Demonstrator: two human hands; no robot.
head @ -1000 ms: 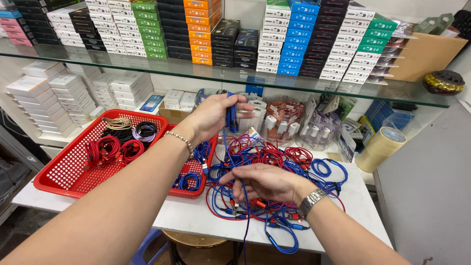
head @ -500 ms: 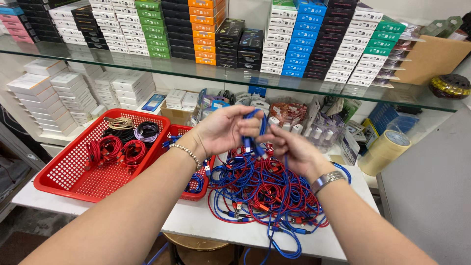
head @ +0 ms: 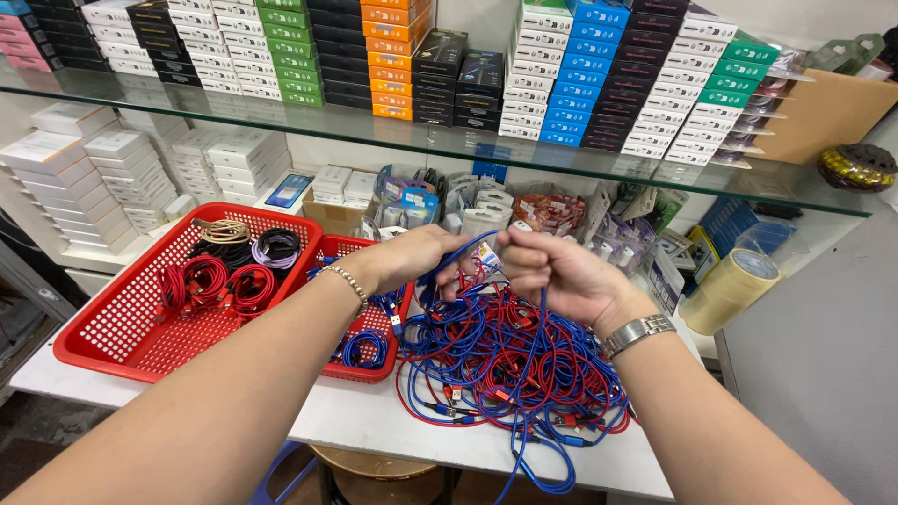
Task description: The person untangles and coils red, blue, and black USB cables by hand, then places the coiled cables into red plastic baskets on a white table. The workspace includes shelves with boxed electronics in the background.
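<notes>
Shelves of stacked coloured boxes line the wall behind a white table (head: 374,425), where 2 red baskets sit, the large red basket (head: 112,332) holding coiled cables. Both hands meet above a tangled pile of blue and red cables (head: 510,360). The left hand (head: 416,257) and right hand (head: 552,271) are each closed on one blue cable (head: 541,318) that hangs down into the heap. It looks light, limp and slick, likely to snag; pinching it near its plug end should give the surest hold.
</notes>
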